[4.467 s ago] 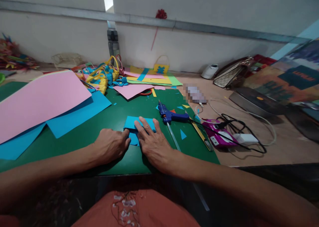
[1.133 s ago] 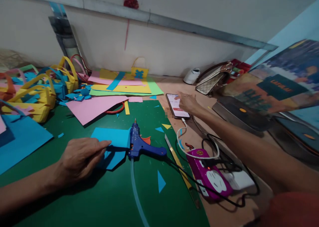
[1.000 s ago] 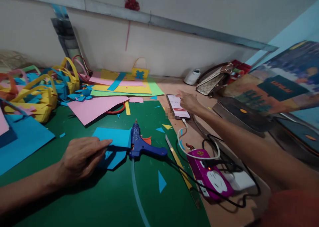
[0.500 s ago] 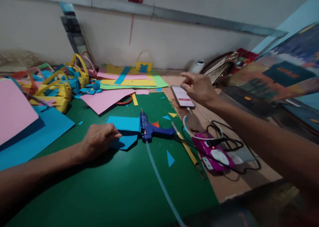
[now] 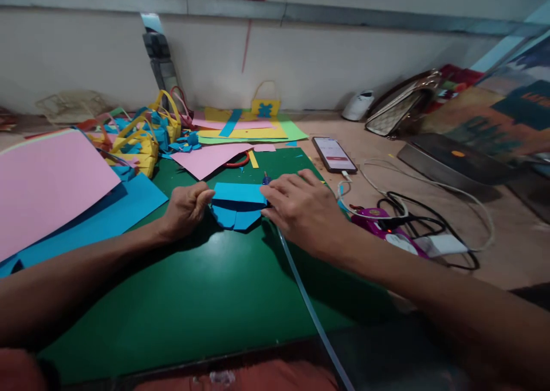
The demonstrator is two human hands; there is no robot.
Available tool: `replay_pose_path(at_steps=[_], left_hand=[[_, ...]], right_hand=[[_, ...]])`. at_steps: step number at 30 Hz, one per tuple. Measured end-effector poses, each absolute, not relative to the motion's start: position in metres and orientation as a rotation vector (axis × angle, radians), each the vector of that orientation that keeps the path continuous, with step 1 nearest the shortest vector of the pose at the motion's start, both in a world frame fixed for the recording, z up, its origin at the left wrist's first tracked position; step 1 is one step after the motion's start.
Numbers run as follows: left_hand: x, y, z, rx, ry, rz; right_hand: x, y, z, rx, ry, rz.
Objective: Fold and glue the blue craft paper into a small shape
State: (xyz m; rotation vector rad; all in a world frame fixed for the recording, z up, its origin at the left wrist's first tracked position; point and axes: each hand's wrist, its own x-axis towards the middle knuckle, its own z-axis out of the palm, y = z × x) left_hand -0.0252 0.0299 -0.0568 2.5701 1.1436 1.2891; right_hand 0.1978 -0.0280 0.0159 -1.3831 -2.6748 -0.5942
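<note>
A folded piece of blue paper (image 5: 239, 193) is held above the green mat (image 5: 201, 299), its lower flap notched and bent outward. My left hand (image 5: 184, 210) pinches its left edge between thumb and fingers. At the right edge, my right hand (image 5: 303, 212) closes thumb and fingers on the paper. The blue glue gun (image 5: 266, 179) lies mostly hidden behind that hand, with only its nozzle end showing. A long translucent glue stick (image 5: 307, 293) runs from under the hand toward the near edge.
Pink sheets (image 5: 51, 185) over blue card (image 5: 148, 199) lie left, before small paper baskets (image 5: 144, 147). Red-handled scissors (image 5: 238, 161) sit partly under pink paper. To the right are a phone (image 5: 334, 155), a purple power strip (image 5: 372, 214) with cables, and a dark case (image 5: 451, 162).
My right hand has moved from above the phone down to the blue paper's right edge, covering most of the glue gun. My left hand now pinches the paper's raised left edge. The view has shifted.
</note>
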Motion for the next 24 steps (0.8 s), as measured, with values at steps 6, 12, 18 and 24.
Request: replay_pose_path(at_steps=[6,12,18,24], left_hand=[[-0.023,0.033,-0.061,2.434,1.081,1.414],[-0.023,0.035,-0.058,2.160,1.079,1.390],[-0.025,0.035,-0.056,1.849,0.922,1.256],[-0.030,0.028,-0.055,1.762,0.661,0.974]], right_hand=[[0.177,-0.005,-0.009,-1.506,-2.655,-0.698],[0.185,0.004,-0.013,-1.485,-2.592,-0.697],[0.191,-0.012,-0.008,-1.365,-2.508,-0.626],[0.197,-0.026,-0.003,-1.284,-2.501,-0.536]])
